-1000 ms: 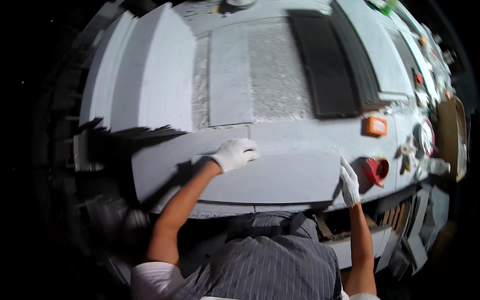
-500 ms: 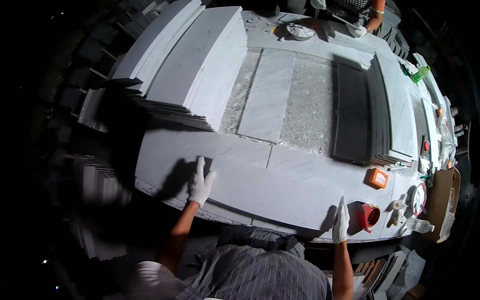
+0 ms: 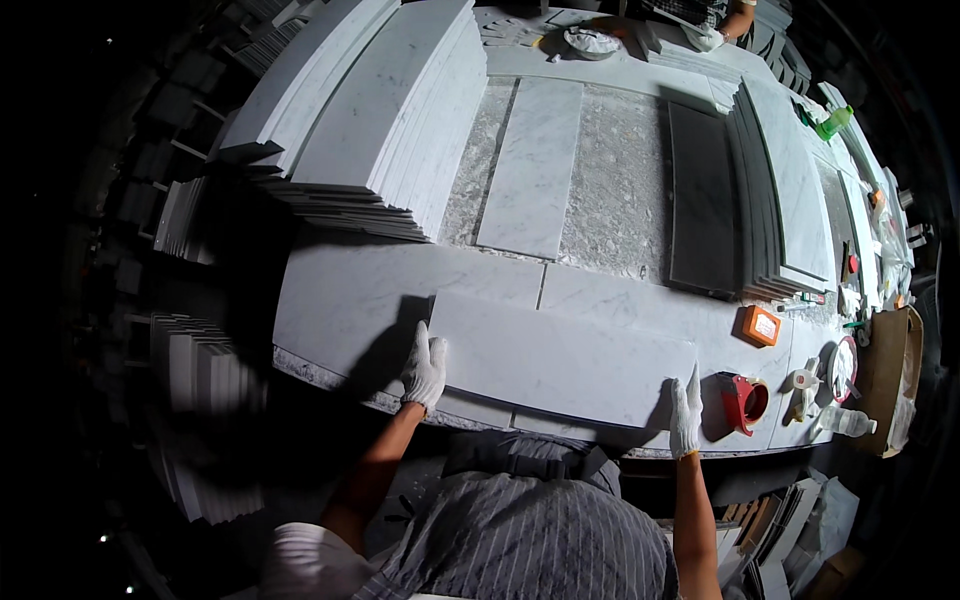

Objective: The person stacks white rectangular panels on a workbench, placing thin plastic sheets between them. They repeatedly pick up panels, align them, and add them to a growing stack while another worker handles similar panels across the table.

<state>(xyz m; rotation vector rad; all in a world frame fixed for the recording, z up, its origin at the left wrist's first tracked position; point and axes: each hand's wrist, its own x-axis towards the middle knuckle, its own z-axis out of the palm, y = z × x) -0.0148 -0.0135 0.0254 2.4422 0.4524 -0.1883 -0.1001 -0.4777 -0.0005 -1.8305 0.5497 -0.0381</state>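
Note:
A long pale marble slab (image 3: 560, 355) lies lengthwise at the table's near edge, casting a shadow beneath. My left hand (image 3: 424, 372), in a white knit glove, grips its left end, with fingers pointing away from me along the short side. At the slab's right end, my gloved right hand (image 3: 686, 415) holds the other short side, a finger standing up by the corner. The undersides of both hands are hidden. Just right of that hand sits a red tape dispenser (image 3: 743, 403), and beyond it an orange box (image 3: 761, 326).
Tall marble stacks stand at left (image 3: 390, 110) and right (image 3: 780, 190). Between them lies a single marble strip (image 3: 535, 165). A clear bottle (image 3: 846, 421) and a cardboard box (image 3: 893, 375) occupy the right end. Across the table, a co-worker's gloved hand (image 3: 705, 39) holds a slab.
The view has shifted, so the table sits higher in the picture. My left hand has moved right and nearer along the slab's end. The slab has shifted slightly right.

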